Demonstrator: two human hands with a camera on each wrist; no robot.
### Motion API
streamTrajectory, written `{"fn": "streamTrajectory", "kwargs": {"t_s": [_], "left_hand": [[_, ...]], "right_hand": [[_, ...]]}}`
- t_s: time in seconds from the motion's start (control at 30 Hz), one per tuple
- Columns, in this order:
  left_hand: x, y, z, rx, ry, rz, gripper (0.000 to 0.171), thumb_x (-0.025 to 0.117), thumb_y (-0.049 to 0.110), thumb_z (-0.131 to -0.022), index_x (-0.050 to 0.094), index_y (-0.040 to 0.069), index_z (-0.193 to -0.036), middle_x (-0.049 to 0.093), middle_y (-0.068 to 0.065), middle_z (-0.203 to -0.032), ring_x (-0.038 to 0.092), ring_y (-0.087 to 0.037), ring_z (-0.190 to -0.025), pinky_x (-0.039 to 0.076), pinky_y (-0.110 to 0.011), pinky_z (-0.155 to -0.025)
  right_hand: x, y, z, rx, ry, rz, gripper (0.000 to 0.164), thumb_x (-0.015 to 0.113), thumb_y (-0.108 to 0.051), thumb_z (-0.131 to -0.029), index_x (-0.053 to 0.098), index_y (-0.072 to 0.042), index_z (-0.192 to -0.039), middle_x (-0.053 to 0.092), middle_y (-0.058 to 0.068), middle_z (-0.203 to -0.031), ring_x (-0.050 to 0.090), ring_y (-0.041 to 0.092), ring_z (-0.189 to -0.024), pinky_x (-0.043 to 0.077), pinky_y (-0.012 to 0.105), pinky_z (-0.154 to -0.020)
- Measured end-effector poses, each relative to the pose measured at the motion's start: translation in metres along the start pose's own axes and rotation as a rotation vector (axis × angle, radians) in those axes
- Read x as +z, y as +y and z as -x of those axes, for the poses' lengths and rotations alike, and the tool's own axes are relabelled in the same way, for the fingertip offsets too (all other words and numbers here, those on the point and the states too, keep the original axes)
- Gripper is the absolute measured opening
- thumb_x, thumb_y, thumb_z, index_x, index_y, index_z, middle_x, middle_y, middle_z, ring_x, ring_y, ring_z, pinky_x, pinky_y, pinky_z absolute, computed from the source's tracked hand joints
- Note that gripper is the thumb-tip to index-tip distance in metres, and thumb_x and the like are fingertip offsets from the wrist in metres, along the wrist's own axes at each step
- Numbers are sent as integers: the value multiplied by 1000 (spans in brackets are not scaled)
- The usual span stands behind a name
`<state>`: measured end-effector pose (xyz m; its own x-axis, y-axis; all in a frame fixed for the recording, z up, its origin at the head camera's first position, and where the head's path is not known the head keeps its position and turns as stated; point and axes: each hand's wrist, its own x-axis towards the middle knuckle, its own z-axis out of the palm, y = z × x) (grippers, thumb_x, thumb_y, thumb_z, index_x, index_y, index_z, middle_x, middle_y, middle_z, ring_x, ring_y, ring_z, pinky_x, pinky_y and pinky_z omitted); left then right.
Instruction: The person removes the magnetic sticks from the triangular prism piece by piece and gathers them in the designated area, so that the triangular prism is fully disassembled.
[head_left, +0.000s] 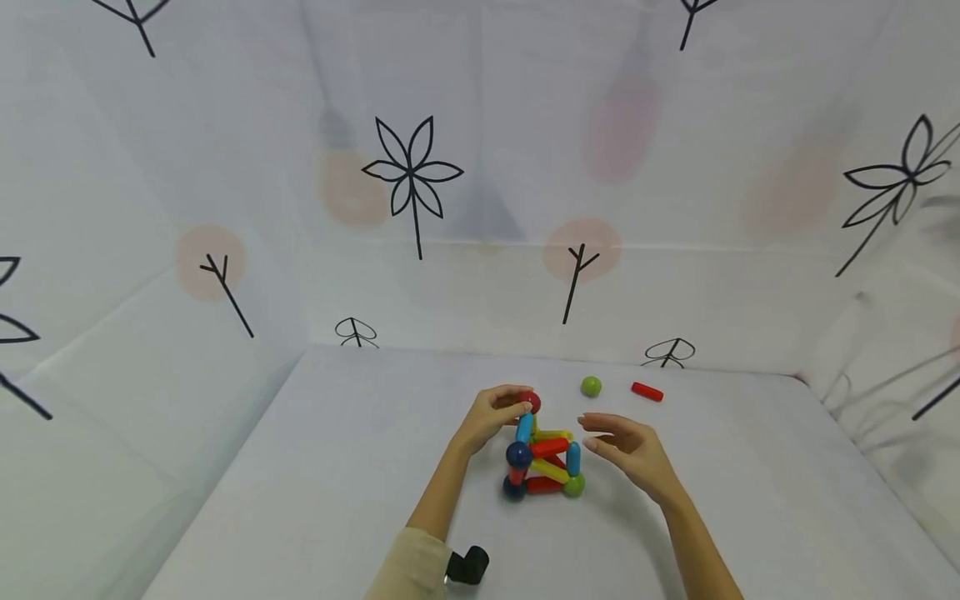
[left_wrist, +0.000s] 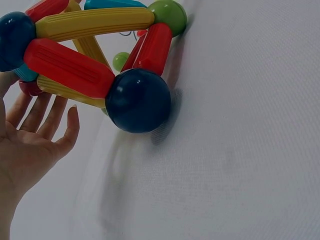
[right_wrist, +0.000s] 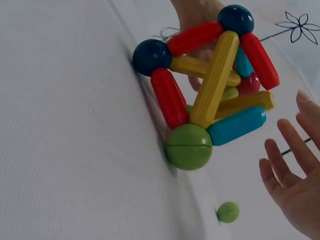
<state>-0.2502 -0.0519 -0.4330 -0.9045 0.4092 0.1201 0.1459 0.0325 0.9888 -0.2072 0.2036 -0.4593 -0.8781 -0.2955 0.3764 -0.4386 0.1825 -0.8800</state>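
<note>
A small frame of coloured rods and balls stands on the white table, with dark blue balls [head_left: 518, 455] on its left side and a green ball [head_left: 573, 485] at its lower right corner. My left hand [head_left: 491, 419] pinches the red ball [head_left: 530, 402] at the top, above a light blue rod [head_left: 524, 428]. Red rods [left_wrist: 70, 67] and yellow rods [right_wrist: 215, 80] link the balls. To the right of the frame, my right hand [head_left: 630, 450] is apart from it, fingers spread and holding nothing. Nearest to that hand is an upright blue rod [head_left: 573, 459] with its upper end bare.
Behind the frame lie a loose green ball [head_left: 591, 386] and a loose red rod [head_left: 647, 392]. A black object [head_left: 468, 566] shows beside the left sleeve [head_left: 412, 567]. White cloth walls [head_left: 480, 300] with printed plants border the table [head_left: 337, 467].
</note>
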Motion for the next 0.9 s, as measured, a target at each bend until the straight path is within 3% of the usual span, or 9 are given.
{"fn": "streamTrajectory", "kwargs": {"t_s": [0.13,0.3,0.5,0.73,0.9], "left_hand": [[1,1,1,-1,1,-13,35,57,10,-92,56,-6,-123,61,-23,-115,61,-17,-91,53,-30,-79],[1,1,2,2,-1,-31,36,57,10,-93,55,-6,-124,62,-23,-115,60,-13,-91,53,-31,-80],[1,3,2,3,-3,-32,35,57,10,-93,55,-7,-124,62,-23,-115,61,-18,-93,54,-31,-80],[1,2,1,15,-8,-33,35,56,9,-93,55,-8,-124,61,-24,-115,60,-34,-100,53,-30,-79],[0,0,0,17,-8,-24,36,56,9,-92,55,-7,-123,62,-24,-114,61,-16,-92,53,-28,-78]], "right_hand": [[9,-2,0,-42,-46,-21,34,63,1,-86,59,4,-120,65,15,-115,62,19,-104,50,23,-84],[17,-6,-2,-84,-105,-2,35,63,1,-86,59,2,-121,65,6,-117,60,16,-107,50,28,-88],[25,-10,-6,-87,-126,47,34,65,-1,-85,61,0,-119,64,19,-115,60,14,-108,47,27,-91],[32,-13,-9,-80,-135,130,31,69,-8,-84,65,-2,-114,67,10,-111,59,14,-105,46,29,-92],[34,-14,-11,-115,-136,150,29,69,-7,-84,65,0,-112,67,13,-108,60,15,-100,47,27,-89]]}}
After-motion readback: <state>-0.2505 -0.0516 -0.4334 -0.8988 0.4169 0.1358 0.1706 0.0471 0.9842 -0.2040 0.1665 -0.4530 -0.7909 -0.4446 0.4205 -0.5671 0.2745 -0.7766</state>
